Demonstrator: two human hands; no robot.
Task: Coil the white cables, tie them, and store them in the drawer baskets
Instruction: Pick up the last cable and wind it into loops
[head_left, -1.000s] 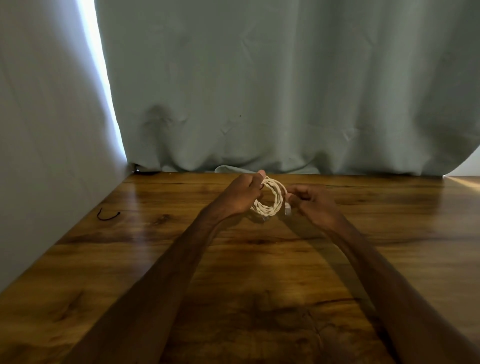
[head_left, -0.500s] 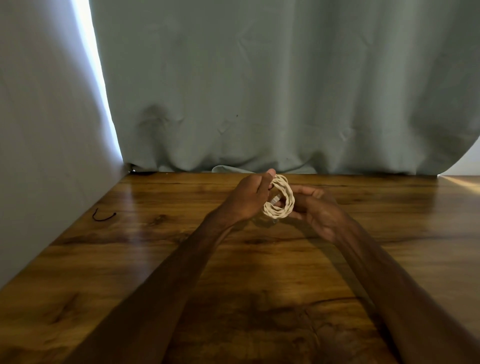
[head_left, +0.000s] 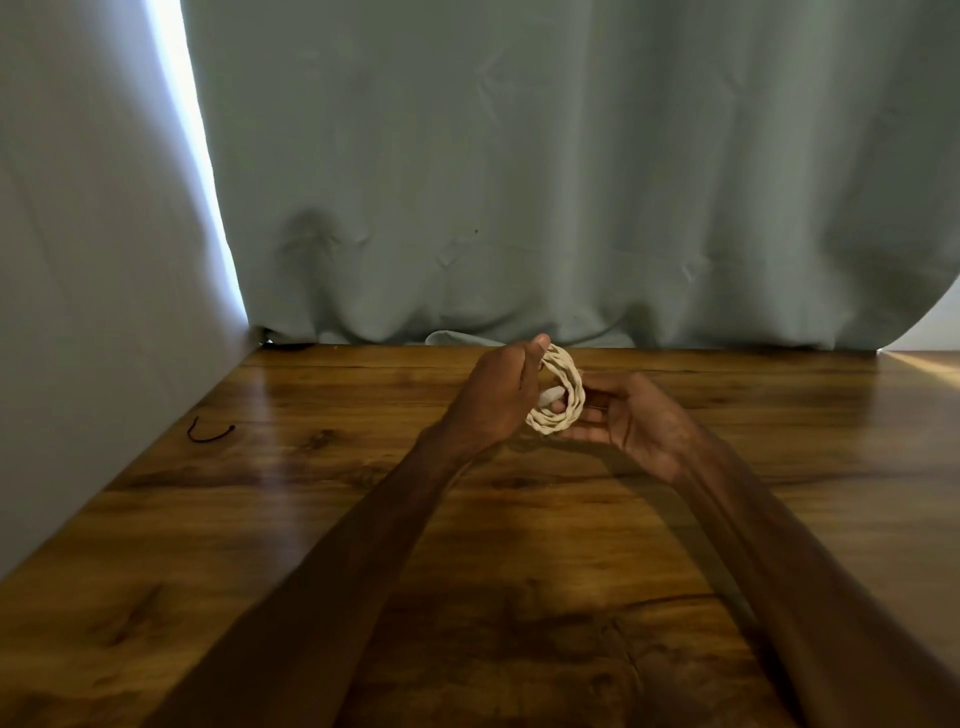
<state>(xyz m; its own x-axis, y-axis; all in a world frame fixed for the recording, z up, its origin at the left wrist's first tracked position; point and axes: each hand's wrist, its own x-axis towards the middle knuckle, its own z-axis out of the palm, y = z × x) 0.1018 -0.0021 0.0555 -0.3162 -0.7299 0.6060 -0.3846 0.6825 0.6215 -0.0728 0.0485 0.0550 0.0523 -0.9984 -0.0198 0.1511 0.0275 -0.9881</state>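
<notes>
A white cable (head_left: 569, 387), wound into a small twisted ring, is held upright above the far middle of the wooden table (head_left: 322, 519). My left hand (head_left: 493, 400) grips the ring's left side, with the thumb over its top and a white cable end showing inside the loop. My right hand (head_left: 634, 415) cups the ring from the right and below, its fingers curled round the lower strands. No drawer or basket is in view.
A short black tie (head_left: 210, 432) lies on the table at the far left, near the grey wall (head_left: 93, 312). A pale green curtain (head_left: 519, 182) hangs along the table's far edge. A bit of light cloth (head_left: 457, 339) pokes out under the curtain.
My right hand has turned palm-up and moved under the coil, from pinching its right edge. The coil has tilted more upright and my left hand has shifted slightly right.
</notes>
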